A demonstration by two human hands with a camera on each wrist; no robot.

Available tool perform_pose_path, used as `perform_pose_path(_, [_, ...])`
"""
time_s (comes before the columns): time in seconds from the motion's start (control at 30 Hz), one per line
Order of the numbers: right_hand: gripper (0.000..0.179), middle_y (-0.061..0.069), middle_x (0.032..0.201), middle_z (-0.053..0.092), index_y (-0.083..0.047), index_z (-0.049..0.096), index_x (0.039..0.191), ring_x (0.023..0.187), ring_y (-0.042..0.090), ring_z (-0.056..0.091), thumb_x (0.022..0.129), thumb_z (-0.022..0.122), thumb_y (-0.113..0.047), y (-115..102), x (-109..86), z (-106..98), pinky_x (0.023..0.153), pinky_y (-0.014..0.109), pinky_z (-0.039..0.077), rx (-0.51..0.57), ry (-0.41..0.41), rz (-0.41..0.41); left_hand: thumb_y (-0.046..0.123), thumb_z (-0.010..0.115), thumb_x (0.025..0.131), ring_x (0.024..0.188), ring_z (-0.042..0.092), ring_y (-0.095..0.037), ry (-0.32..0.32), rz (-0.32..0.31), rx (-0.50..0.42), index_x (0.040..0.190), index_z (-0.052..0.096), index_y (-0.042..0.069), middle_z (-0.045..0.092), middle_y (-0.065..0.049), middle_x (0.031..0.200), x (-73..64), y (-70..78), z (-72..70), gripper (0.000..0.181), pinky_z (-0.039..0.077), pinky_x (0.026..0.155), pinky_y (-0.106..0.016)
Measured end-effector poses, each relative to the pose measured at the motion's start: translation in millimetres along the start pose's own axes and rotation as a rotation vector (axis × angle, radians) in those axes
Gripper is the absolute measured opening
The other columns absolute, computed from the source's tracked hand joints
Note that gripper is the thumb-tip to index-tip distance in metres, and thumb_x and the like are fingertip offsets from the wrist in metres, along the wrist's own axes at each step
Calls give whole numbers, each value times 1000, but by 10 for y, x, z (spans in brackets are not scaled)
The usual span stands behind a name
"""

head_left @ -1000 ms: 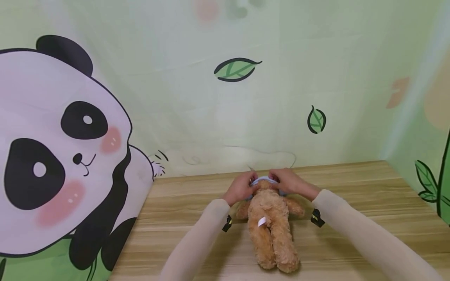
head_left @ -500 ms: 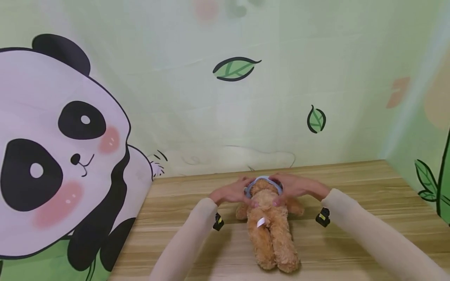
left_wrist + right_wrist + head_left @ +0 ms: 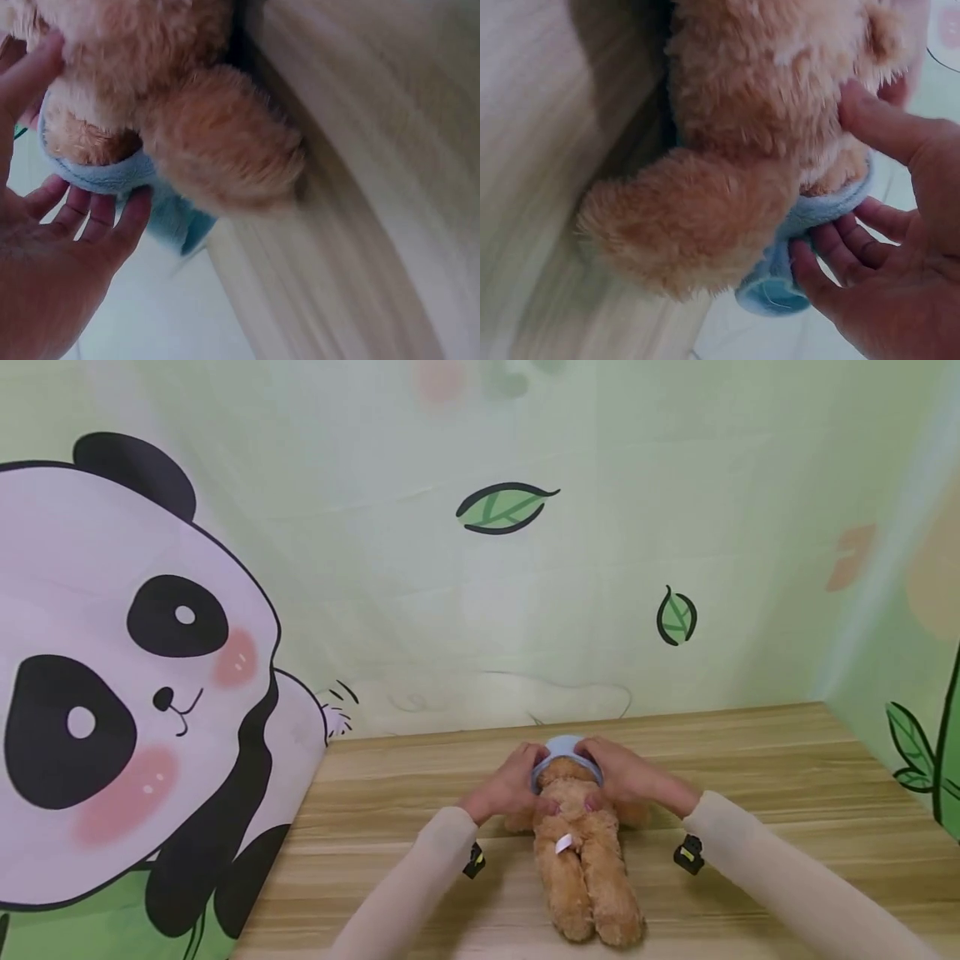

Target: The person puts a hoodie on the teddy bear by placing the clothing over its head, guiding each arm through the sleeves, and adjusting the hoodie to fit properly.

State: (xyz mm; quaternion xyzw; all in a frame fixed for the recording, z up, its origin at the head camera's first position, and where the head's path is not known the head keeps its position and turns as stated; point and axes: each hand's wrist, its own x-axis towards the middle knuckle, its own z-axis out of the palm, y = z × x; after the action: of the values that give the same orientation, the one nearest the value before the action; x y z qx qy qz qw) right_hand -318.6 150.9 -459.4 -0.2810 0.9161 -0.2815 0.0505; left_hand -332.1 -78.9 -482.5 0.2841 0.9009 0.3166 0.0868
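Observation:
A brown plush teddy bear [image 3: 576, 877] lies on its front, legs toward me, a small white tag [image 3: 564, 843] on its rear. Light blue terry cloth like a hood [image 3: 562, 748] wraps its head. My left hand [image 3: 512, 785] holds the left side, its thumb on the bear's back and its bent fingers at the hood's rim [image 3: 105, 177]. Mirroring that, my right hand [image 3: 628, 777] has its thumb on the back and its fingertips under the blue rim [image 3: 829, 210]. The bear's face is hidden.
The bear is on a wood-grain table [image 3: 397, 827]. Behind it hangs a pale green backdrop [image 3: 360, 568] with a large printed panda [image 3: 90, 560] at left and leaves. Black wrist cameras [image 3: 688, 855] sit under both cuffs.
My hands have gone from pinching the hood's top rim to gripping the bear at both sides, thumbs on its back. More of the hood shows, and the bear has shifted slightly toward me.

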Motion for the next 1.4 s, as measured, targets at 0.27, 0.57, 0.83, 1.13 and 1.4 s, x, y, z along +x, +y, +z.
perform_pose_path(0.27, [53, 15, 108, 65, 5, 57, 118, 102, 29, 61, 75, 83, -12, 43, -104, 122, 90, 46, 49, -56, 119, -100, 23, 82, 80, 106, 54, -19, 70, 54, 35, 124, 54, 4, 56, -9, 117, -23, -32, 115, 55, 47, 95, -31])
perform_pose_path(0.57, [27, 6, 94, 60, -3, 64, 99, 87, 19, 56, 80, 79, -13, 120, -142, 192, 78, 35, 47, -124, 173, -186, 20, 76, 86, 99, 55, -21, 113, 98, 96, 109, 61, 6, 53, -9, 106, -99, 31, 167, 31, 48, 90, -32])
perform_pose_path(0.83, [14, 1, 91, 57, -12, 62, 83, 88, 20, 56, 83, 75, -10, 95, -200, 265, 79, 38, 46, -139, 230, -190, 14, 71, 89, 93, 54, -18, 187, 184, 128, 96, 63, 6, 52, -7, 97, -120, 14, 263, 14, 49, 85, -27])
perform_pose_path(1.13, [20, -1, 78, 60, -7, 58, 96, 73, 13, 56, 82, 73, -5, 70, -220, 333, 66, 28, 46, -77, 273, -169, 14, 73, 86, 94, 58, -18, 240, 162, 127, 112, 56, 3, 59, -10, 104, -142, -11, 321, 33, 50, 85, -28])
perform_pose_path(1.4, [15, 0, 80, 58, -7, 61, 91, 75, 13, 53, 82, 71, -2, 81, -207, 332, 69, 30, 44, -93, 250, -181, 14, 70, 88, 81, 51, -14, 228, 141, 133, 107, 63, 5, 55, -8, 95, -145, 29, 326, 22, 44, 74, -23])
